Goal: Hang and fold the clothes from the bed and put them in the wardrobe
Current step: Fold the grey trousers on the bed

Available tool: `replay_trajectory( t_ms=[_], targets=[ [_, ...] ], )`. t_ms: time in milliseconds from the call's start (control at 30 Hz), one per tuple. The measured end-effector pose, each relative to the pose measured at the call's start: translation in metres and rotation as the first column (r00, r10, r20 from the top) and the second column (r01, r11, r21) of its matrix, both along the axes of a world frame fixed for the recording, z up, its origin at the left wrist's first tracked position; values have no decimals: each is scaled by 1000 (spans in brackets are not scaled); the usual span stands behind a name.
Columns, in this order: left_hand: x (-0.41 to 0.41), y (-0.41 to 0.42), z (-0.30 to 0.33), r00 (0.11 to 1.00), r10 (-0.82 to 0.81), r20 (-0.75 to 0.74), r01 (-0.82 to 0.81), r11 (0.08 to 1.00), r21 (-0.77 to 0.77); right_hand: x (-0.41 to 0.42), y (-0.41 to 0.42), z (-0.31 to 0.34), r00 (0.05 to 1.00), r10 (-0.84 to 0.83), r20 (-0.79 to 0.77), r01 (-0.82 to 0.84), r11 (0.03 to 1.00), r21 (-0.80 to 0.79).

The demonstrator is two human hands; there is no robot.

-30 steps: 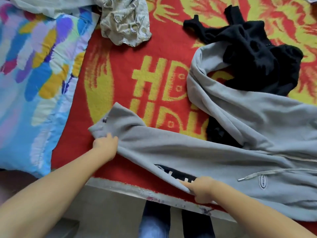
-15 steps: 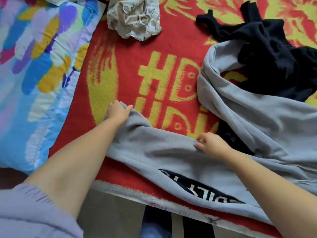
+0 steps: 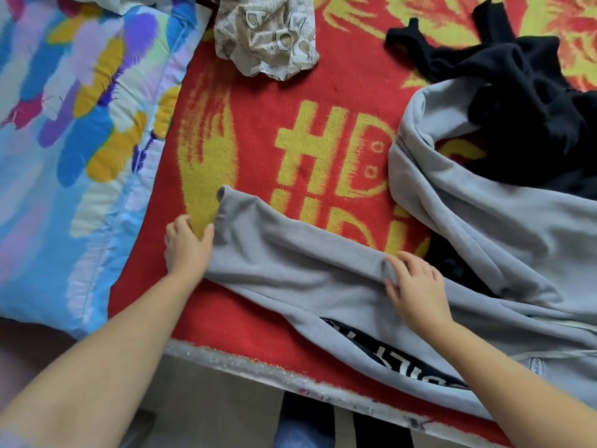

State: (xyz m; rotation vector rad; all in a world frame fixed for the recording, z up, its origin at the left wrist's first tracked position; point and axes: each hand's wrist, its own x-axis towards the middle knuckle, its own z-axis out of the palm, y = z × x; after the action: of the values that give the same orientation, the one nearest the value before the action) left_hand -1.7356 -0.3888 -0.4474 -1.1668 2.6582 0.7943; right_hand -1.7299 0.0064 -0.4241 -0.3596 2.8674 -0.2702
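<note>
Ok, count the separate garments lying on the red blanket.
3: a grey hoodie at the near edge, a black garment far right partly on it, a crumpled patterned cloth at the top. More may hide underneath.

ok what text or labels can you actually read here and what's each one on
"HD", large yellow letters woven into the red blanket.
A second yellow row below it on the blanket, partly under the grey hoodie: cut off, not readable.
White letters on the hoodie's black print panel: upside down and partly folded under, not readable.
Small oval patch on the hoodie: too small to read.
</note>
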Motion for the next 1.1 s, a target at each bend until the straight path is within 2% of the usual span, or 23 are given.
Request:
replay_trajectory(
  t_ms=[67,100,133,200,233,267,333,400,467,533,633,700,733,800,833,867,900,933,967,1000,1033,1067,1100],
  targets=[
    [33,14,-1,993,-90,-81,70,972,-225,-12,-10,2,998,60,-6,-61,998,-27],
    [45,20,0,966,-229,-121,181,932,-315,-15,-17,5,991,129,40,-126,990,-65],
    [56,25,-1,892,-434,-124,364,854,-372,-15,-25,7,965,220,141,-205,973,-110],
    [71,28,-4,567,-822,-46,761,544,-353,-3,-43,3,832,372,410,-340,928,-152],
    [75,27,-5,415,-909,41,871,383,-306,6,-51,-1,752,412,515,-410,904,-125],
    [76,26,-6,331,-933,143,922,288,-260,17,-59,-4,697,417,583,-454,886,-91],
    [71,22,-2,354,-880,317,929,291,-229,38,-74,-11,704,344,622,-422,906,-25],
    [58,16,10,397,-824,405,912,304,-275,50,-86,-17,768,246,591,-346,936,60],
    [43,5,20,378,-832,405,917,276,-289,52,-94,-21,818,231,528,-338,934,115],
    [33,-6,30,318,-889,330,923,211,-322,48,-96,-20,840,219,497,-311,944,110],
    [27,-25,43,270,-951,151,867,172,-468,40,-86,-3,880,262,396,-254,964,-74],
    [29,-39,47,266,-960,88,821,178,-542,38,-73,13,875,410,259,-356,906,-230],
    [33,-45,47,261,-961,92,810,167,-562,42,-69,17,850,488,200,-437,864,-251],
    [42,-43,44,222,-960,173,830,93,-549,51,-70,23,729,585,354,-492,809,-322],
    [46,-40,39,174,-941,289,891,25,-454,55,-74,21,649,584,487,-480,812,-334],
    [46,-33,36,93,-881,465,969,-28,-246,57,-75,16,574,566,592,-477,819,-321],
    [45,-24,34,-12,-766,643,999,19,41,54,-77,13,528,547,650,-478,824,-305],
    [38,-12,33,-117,-654,747,944,161,289,46,-77,12,523,524,672,-445,840,-310],
    [25,2,31,-198,-582,789,857,287,427,34,-74,14,591,487,643,-364,873,-326],
    [8,19,29,-210,-587,782,809,346,476,19,-66,15,716,409,566,-230,904,-361],
    [-9,39,29,-163,-646,745,804,351,480,3,-55,17,848,287,446,-96,910,-404],
    [-28,62,32,-58,-731,679,829,343,441,-16,-40,19,942,131,308,10,909,-417],
    [-47,86,34,70,-811,581,849,355,392,-34,-21,22,987,-22,162,87,910,-405]
  ],
)
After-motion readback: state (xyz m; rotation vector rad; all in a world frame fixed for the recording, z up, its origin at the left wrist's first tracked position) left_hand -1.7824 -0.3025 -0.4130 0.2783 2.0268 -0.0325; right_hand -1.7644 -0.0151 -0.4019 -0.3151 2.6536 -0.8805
